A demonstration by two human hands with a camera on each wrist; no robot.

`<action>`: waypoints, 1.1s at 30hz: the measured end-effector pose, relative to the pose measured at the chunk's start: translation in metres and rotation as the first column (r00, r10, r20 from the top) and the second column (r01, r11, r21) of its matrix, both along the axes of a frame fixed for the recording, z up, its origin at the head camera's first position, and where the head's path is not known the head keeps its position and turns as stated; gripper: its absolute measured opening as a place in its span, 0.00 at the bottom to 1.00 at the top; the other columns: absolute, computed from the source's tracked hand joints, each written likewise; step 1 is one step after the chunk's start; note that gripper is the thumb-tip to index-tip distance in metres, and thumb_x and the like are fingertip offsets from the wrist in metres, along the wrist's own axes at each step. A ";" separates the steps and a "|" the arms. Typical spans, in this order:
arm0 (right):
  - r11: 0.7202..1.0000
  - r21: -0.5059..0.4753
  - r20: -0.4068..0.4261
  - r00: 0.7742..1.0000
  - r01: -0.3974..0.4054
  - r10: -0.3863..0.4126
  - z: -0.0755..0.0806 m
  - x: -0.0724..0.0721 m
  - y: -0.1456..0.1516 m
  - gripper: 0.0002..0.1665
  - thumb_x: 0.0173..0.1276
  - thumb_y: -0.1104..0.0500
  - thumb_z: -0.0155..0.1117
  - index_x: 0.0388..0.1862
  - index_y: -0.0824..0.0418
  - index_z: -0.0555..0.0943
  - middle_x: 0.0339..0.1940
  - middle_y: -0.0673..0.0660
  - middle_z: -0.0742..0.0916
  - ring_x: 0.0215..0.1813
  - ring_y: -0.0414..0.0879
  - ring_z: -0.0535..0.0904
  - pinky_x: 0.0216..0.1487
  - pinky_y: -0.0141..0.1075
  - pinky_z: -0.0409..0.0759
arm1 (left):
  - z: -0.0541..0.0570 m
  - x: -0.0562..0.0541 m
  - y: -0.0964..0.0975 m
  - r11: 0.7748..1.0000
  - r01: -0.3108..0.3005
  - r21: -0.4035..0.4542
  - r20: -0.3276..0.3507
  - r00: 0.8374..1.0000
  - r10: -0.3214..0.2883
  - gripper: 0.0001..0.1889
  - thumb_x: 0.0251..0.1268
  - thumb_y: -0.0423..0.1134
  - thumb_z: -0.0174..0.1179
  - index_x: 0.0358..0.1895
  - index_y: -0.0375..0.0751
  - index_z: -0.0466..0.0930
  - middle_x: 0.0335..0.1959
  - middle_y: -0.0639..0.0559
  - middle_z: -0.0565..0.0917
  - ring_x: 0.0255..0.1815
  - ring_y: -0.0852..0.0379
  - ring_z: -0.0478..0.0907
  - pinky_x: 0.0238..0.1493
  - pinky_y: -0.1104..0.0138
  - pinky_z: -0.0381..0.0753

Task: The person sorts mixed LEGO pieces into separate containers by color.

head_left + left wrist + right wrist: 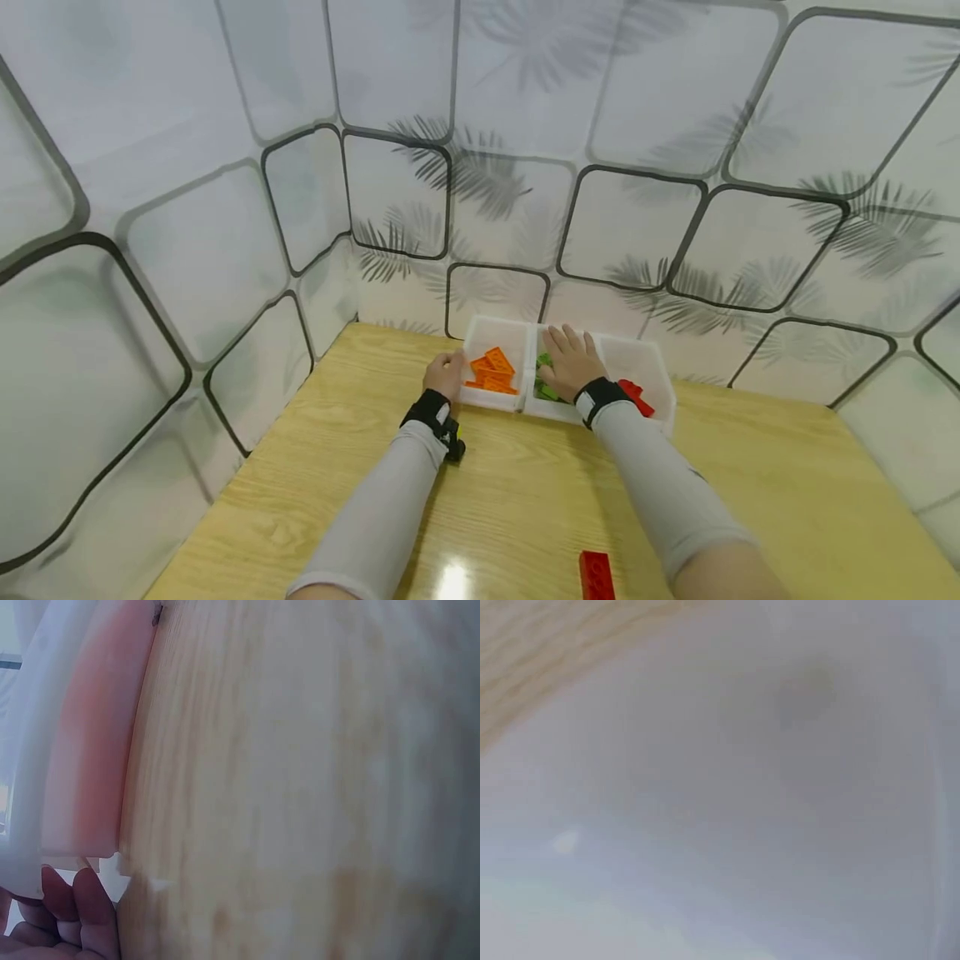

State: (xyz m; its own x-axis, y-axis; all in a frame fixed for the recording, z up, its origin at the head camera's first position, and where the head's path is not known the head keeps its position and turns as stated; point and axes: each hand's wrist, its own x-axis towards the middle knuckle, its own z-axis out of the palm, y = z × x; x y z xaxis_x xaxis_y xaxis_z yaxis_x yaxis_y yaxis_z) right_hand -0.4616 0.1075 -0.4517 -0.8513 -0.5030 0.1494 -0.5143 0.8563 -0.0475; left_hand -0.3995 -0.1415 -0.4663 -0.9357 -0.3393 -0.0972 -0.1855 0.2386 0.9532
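A row of white plastic bins [487,401] stands on the table by the wall. Orange toy bricks [492,372] lie in the left section, green bricks [549,392] in the middle and red bricks [640,398] at the right. My left hand [444,374] grips the row's left end. In the left wrist view its fingers [91,896] curl up under the bin's edge. Palm down, my right hand [573,362] lies over the middle section with its fingers stretched towards the back rim, hiding part of the green bricks. The right wrist view is a blur of pale bin wall [705,787].
A single red brick [597,575] lies on the wooden table [517,483] near the front, between the forearms. Patterned cloth walls [502,208] rise close behind the bins and along the table's left side.
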 end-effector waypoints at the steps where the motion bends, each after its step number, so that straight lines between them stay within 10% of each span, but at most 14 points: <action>1: 1.000 -0.002 -0.004 1.000 -0.002 0.002 0.000 0.001 0.002 0.39 0.74 0.47 0.44 0.78 0.62 0.53 0.78 0.60 0.58 0.79 0.58 0.45 0.73 0.58 0.36 | 0.000 0.000 0.000 1.000 0.004 0.000 0.003 1.000 -0.004 0.25 0.76 0.54 0.45 0.54 0.36 0.78 0.42 0.38 0.82 0.34 0.46 0.78 0.37 0.60 0.73; 14: 0.996 0.079 -0.104 0.993 -0.039 0.047 0.017 0.030 0.015 0.47 0.69 0.42 0.56 0.79 0.60 0.52 0.79 0.61 0.56 0.78 0.59 0.46 0.73 0.56 0.45 | -0.011 -0.010 -0.004 0.999 0.041 -0.022 0.033 0.999 -0.041 0.26 0.76 0.56 0.43 0.55 0.37 0.77 0.42 0.38 0.80 0.36 0.46 0.74 0.40 0.59 0.71; 23: 0.972 0.069 -0.135 0.963 -0.226 0.233 0.008 0.108 0.038 0.49 0.65 0.34 0.60 0.76 0.60 0.61 0.73 0.64 0.67 0.72 0.61 0.62 0.69 0.55 0.60 | -0.002 0.001 0.003 0.998 0.059 -0.006 0.042 0.997 -0.059 0.25 0.77 0.54 0.42 0.54 0.36 0.77 0.36 0.41 0.79 0.34 0.48 0.73 0.39 0.60 0.70; 27: 0.971 0.071 -0.087 0.968 -0.230 0.235 0.009 0.146 0.050 0.46 0.64 0.29 0.57 0.72 0.55 0.68 0.52 0.59 0.81 0.48 0.53 0.78 0.48 0.45 0.77 | -0.001 -0.001 0.003 0.997 0.070 -0.008 0.056 0.996 -0.070 0.26 0.78 0.55 0.40 0.55 0.35 0.75 0.42 0.39 0.79 0.36 0.47 0.72 0.42 0.60 0.70; 33: 0.979 0.145 0.161 0.980 -0.143 0.119 0.011 0.193 0.058 0.49 0.60 0.19 0.46 0.71 0.48 0.70 0.15 0.46 0.75 0.18 0.39 0.68 0.18 0.35 0.63 | -0.001 -0.005 -0.002 0.997 0.079 -0.015 0.060 0.995 -0.077 0.29 0.77 0.57 0.38 0.58 0.34 0.74 0.54 0.36 0.77 0.47 0.43 0.73 0.49 0.57 0.70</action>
State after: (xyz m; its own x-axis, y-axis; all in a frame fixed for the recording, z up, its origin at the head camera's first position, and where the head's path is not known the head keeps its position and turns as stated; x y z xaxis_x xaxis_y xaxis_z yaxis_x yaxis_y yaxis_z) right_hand -0.2689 0.1657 -0.4410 -0.7831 -0.6185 -0.0645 -0.6196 0.7849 -0.0049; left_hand -0.4049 -0.1430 -0.4672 -0.9520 -0.2676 -0.1484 -0.2222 0.2710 0.9366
